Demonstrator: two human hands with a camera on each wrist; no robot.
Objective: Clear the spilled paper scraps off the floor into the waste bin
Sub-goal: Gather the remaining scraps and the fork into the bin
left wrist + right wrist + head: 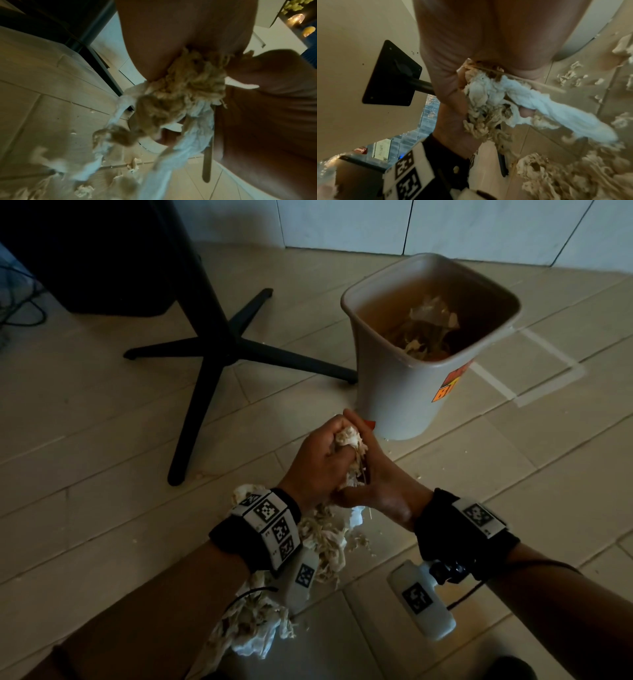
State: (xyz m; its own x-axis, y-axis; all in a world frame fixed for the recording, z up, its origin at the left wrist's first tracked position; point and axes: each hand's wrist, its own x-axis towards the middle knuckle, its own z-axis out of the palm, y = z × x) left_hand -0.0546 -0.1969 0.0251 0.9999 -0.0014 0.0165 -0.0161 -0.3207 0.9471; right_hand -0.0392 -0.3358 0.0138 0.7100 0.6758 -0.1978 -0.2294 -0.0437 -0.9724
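Note:
My left hand [317,462] and right hand [385,479] are cupped together just above the floor, both gripping one wad of shredded paper scraps [347,437]. In the left wrist view the wad [188,83] bulges from the palm with white tissue [193,135] hanging down and a flat wooden stick [207,155] beside it. In the right wrist view the wad [485,102] trails a white tissue strip [559,109]. The grey waste bin [394,392] stands upright just beyond the hands and holds scraps [432,314]. More scraps [322,546] lie under my left wrist.
A black cross-shaped table base [219,345] stands left of the bin. White tape lines [496,380] mark the tiled floor to the bin's right. Small crumbs [570,75] are scattered over the tiles, and a larger heap [246,628] lies near my left forearm.

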